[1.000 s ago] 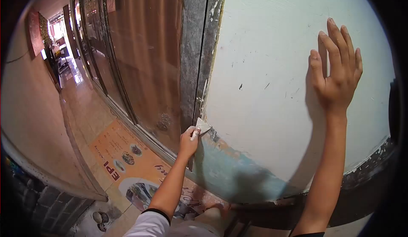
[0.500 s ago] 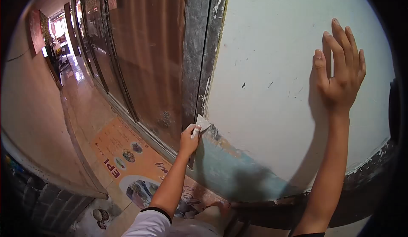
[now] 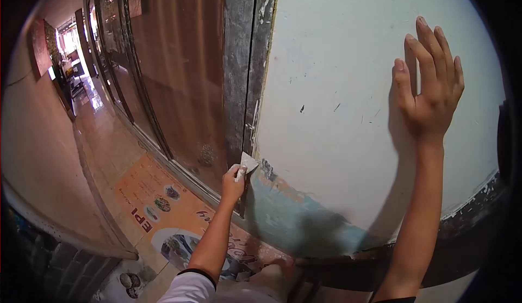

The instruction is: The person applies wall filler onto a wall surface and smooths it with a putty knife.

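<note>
My left hand (image 3: 233, 184) is closed around the handle of a putty knife (image 3: 248, 163). Its pale triangular blade is at the left edge of the wall, next to the dark door frame (image 3: 239, 58). Just right of the blade, the white coat ends in a ragged edge, with a blue-green patch (image 3: 288, 216) below. Higher up on the right, my right hand (image 3: 433, 99) rests open on the white wall (image 3: 326, 58), fingers pointing upward.
A brown sliding door (image 3: 182, 58) stands left of the frame. An orange printed banner (image 3: 136, 189) covers part of the tiled floor. A low partition (image 3: 43, 156) bounds the passage on the left. Sandals (image 3: 129, 282) lie at lower left.
The view has shifted slightly, so the wall and door appear a little further left. My left hand still holds the putty knife near the frame; my right hand stays on the wall.
</note>
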A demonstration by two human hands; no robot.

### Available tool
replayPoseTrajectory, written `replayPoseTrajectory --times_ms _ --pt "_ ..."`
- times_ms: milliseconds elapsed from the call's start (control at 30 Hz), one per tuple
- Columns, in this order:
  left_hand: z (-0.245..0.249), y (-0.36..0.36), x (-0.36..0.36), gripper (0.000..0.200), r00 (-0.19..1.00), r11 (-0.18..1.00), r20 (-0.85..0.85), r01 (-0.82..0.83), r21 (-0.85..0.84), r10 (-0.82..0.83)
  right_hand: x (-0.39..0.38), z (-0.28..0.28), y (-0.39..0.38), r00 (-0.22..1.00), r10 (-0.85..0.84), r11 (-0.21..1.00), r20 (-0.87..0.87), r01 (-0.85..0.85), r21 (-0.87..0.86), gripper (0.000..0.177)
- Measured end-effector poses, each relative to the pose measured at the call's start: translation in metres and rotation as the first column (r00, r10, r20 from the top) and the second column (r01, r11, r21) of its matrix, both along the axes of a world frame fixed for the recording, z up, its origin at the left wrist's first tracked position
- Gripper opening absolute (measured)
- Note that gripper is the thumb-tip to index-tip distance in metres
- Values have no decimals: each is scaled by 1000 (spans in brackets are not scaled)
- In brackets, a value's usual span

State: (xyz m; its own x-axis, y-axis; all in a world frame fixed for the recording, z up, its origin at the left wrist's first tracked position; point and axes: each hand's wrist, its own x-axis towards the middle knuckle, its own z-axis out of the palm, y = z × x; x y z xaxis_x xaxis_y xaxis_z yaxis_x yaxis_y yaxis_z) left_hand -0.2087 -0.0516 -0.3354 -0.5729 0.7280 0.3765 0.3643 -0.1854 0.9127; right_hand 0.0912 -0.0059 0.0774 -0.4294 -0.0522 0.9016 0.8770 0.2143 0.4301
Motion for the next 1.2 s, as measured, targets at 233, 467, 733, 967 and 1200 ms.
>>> replayPoseTrajectory --times_ms 233,467,733,967,1200 --pt "15 2 1 30 1000 998 -29 7 56 -5 2 1 3 1000 -12 999 17 12 33 35" --pt "16 2 2 28 1000 998 13 3 -67 -3 1 0 -1 1000 -24 1000 4 24 14 34" --pt "1 1 1 31 994 999 105 31 -38 -27 0 1 2 1000 -14 999 -1 14 38 34" --pt "26 9 0 29 998 999 50 44 27 -45 3 1 3 1000 -14 998 23 12 55 34" --pt "0 5 5 31 1000 999 9 -30 18 30 -2 0 -2 1000 -22 999 -18 22 23 33"
